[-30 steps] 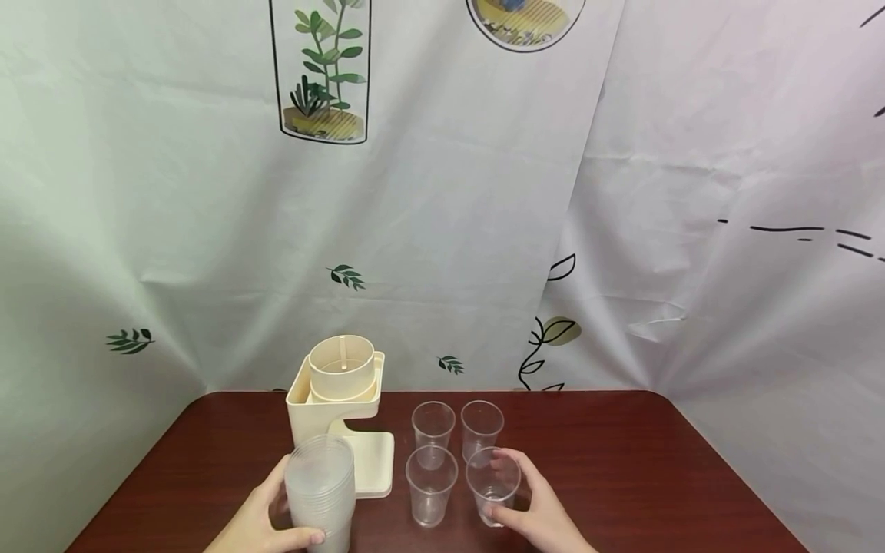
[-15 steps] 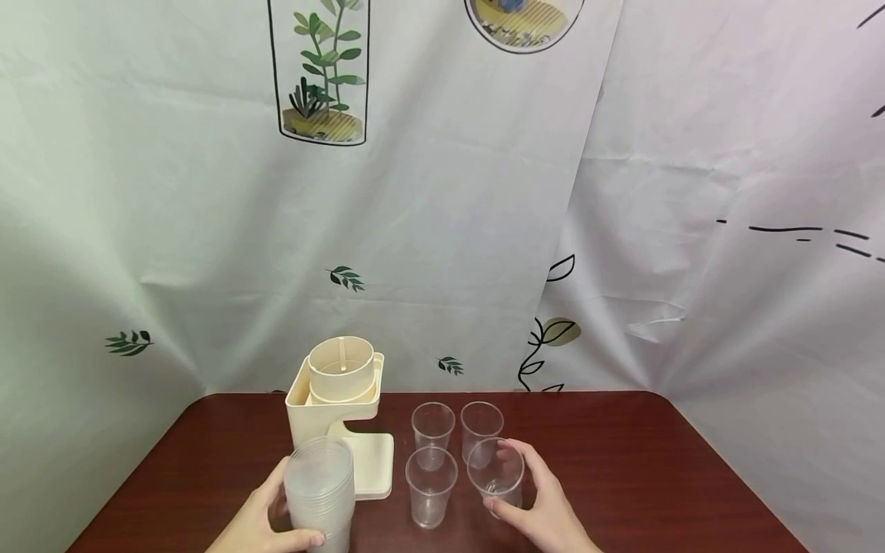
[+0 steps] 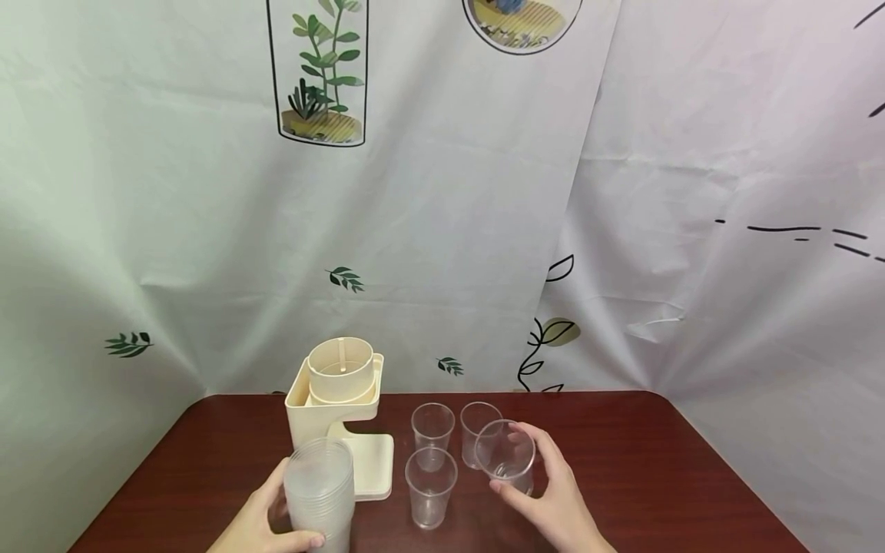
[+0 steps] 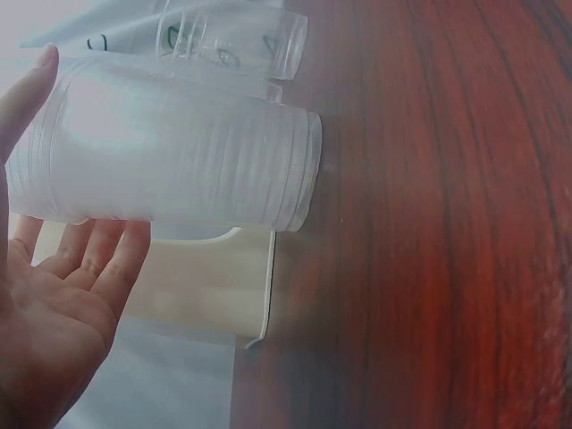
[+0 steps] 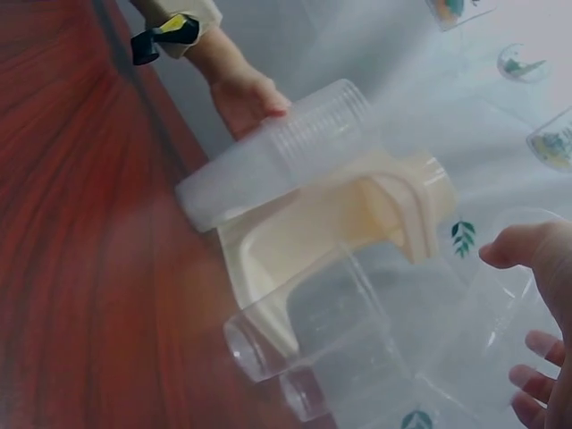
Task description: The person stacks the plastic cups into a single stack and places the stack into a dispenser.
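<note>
My left hand [image 3: 266,514] grips a tall stack of nested clear plastic cups [image 3: 321,488], thumb across the front. In the left wrist view the stack [image 4: 179,147] stands upright on the table, fingers [image 4: 123,259] along its side. My right hand [image 3: 556,491] holds a single clear plastic cup [image 3: 508,461] between thumb and fingers, slightly tilted. Its rim overlaps the back right cup [image 3: 473,442]. A front cup [image 3: 430,495] and a back left cup [image 3: 432,438] stand upright to its left.
A cream cup-holder stand [image 3: 332,418] with a round holder on top and a flat base [image 3: 373,465] stands behind the stack. The dark red wooden table [image 3: 643,476] ends at a white printed curtain [image 3: 442,192].
My right hand has lifted its cup from the front right spot and carried it back and to the right. The left hand and stack stay in place.
</note>
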`<state>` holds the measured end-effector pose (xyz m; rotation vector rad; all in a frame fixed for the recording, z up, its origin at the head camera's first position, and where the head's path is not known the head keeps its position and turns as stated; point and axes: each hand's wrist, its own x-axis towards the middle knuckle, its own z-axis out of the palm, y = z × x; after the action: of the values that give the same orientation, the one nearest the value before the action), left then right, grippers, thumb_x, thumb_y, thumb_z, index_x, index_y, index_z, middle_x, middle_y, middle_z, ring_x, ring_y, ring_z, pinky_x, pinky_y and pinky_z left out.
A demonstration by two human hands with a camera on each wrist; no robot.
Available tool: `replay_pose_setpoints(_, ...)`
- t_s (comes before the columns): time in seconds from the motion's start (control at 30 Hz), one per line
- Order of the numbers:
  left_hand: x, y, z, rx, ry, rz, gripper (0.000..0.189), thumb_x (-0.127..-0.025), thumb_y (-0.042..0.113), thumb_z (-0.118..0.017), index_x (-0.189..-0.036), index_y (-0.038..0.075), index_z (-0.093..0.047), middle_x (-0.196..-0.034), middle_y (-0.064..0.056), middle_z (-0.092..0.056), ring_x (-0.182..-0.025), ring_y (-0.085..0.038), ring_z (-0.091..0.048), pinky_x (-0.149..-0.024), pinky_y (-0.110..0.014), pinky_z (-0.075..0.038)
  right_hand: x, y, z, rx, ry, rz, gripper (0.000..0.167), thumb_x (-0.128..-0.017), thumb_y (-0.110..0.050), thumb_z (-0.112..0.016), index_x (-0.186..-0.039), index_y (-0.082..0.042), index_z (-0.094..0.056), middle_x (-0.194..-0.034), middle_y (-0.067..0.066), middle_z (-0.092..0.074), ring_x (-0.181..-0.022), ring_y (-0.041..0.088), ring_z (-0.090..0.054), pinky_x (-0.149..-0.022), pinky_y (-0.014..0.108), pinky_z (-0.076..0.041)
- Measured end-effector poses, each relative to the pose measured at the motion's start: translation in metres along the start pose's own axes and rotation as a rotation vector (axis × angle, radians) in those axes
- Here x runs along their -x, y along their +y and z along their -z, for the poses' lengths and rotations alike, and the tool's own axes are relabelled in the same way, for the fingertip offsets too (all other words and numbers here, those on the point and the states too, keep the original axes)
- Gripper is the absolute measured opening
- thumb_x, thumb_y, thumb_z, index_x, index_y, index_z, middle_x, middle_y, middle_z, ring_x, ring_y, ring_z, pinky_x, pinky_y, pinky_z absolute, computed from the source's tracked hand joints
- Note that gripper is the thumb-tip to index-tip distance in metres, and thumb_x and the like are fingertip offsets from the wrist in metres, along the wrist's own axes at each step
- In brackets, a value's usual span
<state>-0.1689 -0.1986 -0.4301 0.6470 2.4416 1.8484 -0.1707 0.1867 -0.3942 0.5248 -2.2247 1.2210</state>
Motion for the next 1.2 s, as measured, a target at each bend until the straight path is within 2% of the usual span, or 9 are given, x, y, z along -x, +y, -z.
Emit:
replay_pose_setpoints(0.17,0.000,0.000,0.000,-0.005,-0.005,-0.028,0.082,-0.075,-0.001,-0.075,-0.140,0.012,-0.027,-0.116,0.019,-0.056,-0.101,-0.003,-0.061,-0.079,-0.023,-0.053,-0.006,-0.006,0.000,0.006,-0.003,0.002,0.070,-0.071,-0.020,-0.085,-0.131,-0.024,-0.051,-0.119,-0.004,-0.060,-0.109,0.005,-0.053,-0.091,0.011,-0.035)
replay_pose_setpoints(0.4,0.000,-0.002,0.000,-0.002,0.009,-0.013,0.083,-0.074,-0.002,-0.075,-0.139,0.017,-0.028,-0.115,0.020,-0.056,-0.100,-0.003,-0.061,-0.079,-0.023,-0.052,-0.012,-0.017,-0.007,-0.044,-0.008,0.027,0.069,-0.071,-0.020,-0.085,-0.131,-0.027,-0.050,-0.121,-0.006,-0.059,-0.110,0.007,-0.054,-0.093,0.014,-0.037)
replay_pose_setpoints(0.57,0.000,-0.001,-0.001,-0.014,0.003,-0.013,0.081,-0.075,0.000,-0.075,-0.139,0.006,-0.026,-0.115,0.020,-0.055,-0.100,-0.002,-0.061,-0.079,-0.023,-0.052,-0.014,-0.025,-0.014,-0.069,-0.011,0.048,0.067,-0.071,-0.020,-0.085,-0.129,-0.024,-0.052,-0.125,-0.007,-0.058,-0.115,0.006,-0.052,-0.098,0.013,-0.034)
replay_pose_setpoints(0.6,0.000,0.000,-0.001,-0.018,0.002,-0.017,0.081,-0.075,0.000,-0.075,-0.139,0.006,-0.026,-0.115,0.020,-0.055,-0.100,-0.002,-0.061,-0.079,-0.023,-0.052,-0.015,-0.027,-0.015,-0.077,-0.014,0.051,0.066,-0.071,-0.020,-0.085,-0.129,-0.024,-0.052,-0.126,-0.007,-0.057,-0.116,0.006,-0.052,-0.099,0.013,-0.034)
replay_pose_setpoints(0.8,0.002,0.000,-0.001,-0.014,0.012,-0.045,0.080,-0.074,-0.001,-0.076,-0.136,0.026,-0.031,-0.115,0.020,-0.056,-0.100,-0.003,-0.062,-0.079,-0.023,-0.053,-0.019,-0.038,-0.024,-0.111,-0.034,0.092,0.066,-0.072,-0.021,-0.084,-0.130,-0.021,-0.052,-0.126,-0.005,-0.058,-0.117,0.009,-0.052,-0.102,0.015,-0.034)
replay_pose_setpoints(0.93,0.002,-0.001,0.000,-0.021,0.003,-0.072,0.082,-0.075,-0.002,-0.075,-0.139,0.022,-0.029,-0.116,0.022,-0.055,-0.101,-0.002,-0.061,-0.078,-0.023,-0.053,-0.024,-0.046,-0.030,-0.135,-0.035,0.107,0.066,-0.073,-0.022,-0.083,-0.131,-0.021,-0.051,-0.121,-0.004,-0.059,-0.111,0.011,-0.055,-0.098,0.022,-0.040)
replay_pose_setpoints(1.1,0.001,0.001,0.000,-0.002,-0.004,-0.024,0.080,-0.076,0.000,-0.075,-0.137,0.022,-0.030,-0.116,0.020,-0.055,-0.101,-0.001,-0.060,-0.078,-0.024,-0.052,-0.028,-0.054,-0.038,-0.194,-0.059,0.106,0.064,-0.075,-0.021,-0.082,-0.130,-0.021,-0.051,-0.120,0.001,-0.058,-0.106,0.016,-0.057,-0.086,0.026,-0.048)
replay_pose_setpoints(1.2,0.001,0.000,0.001,-0.002,-0.015,-0.036,0.079,-0.076,0.001,-0.075,-0.138,0.020,-0.030,-0.117,0.021,-0.054,-0.102,-0.001,-0.059,-0.078,-0.024,-0.052,-0.030,-0.058,-0.043,-0.223,-0.080,0.096,0.063,-0.075,-0.021,-0.082,-0.130,-0.022,-0.051,-0.121,0.001,-0.057,-0.106,0.017,-0.056,-0.084,0.026,-0.050)
